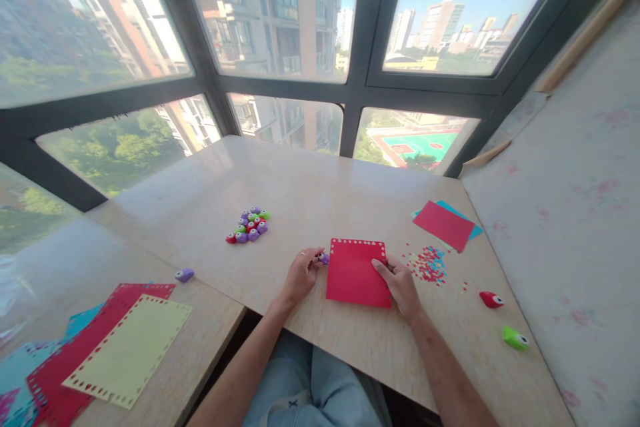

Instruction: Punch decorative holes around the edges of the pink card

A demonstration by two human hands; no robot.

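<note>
My left hand (301,273) is closed on a small purple craft punch (323,258), which sits at the left edge of a red sheet of card (355,280). A row of punched holes runs along the card's top edge, and a few more show at its upper right side. With the thumb on top and the fingers underneath, my right hand (400,283) grips the card's right edge. Just right of that hand lies a scatter of tiny red, blue and pale paper bits (430,265).
Several purple, green and red punches (251,225) are grouped at centre left. Uncut red and blue sheets (447,225) lie at the right, with a red punch (491,299) and a green punch (515,338) nearer. At left are hole-edged sheets (133,347) and another purple punch (185,274).
</note>
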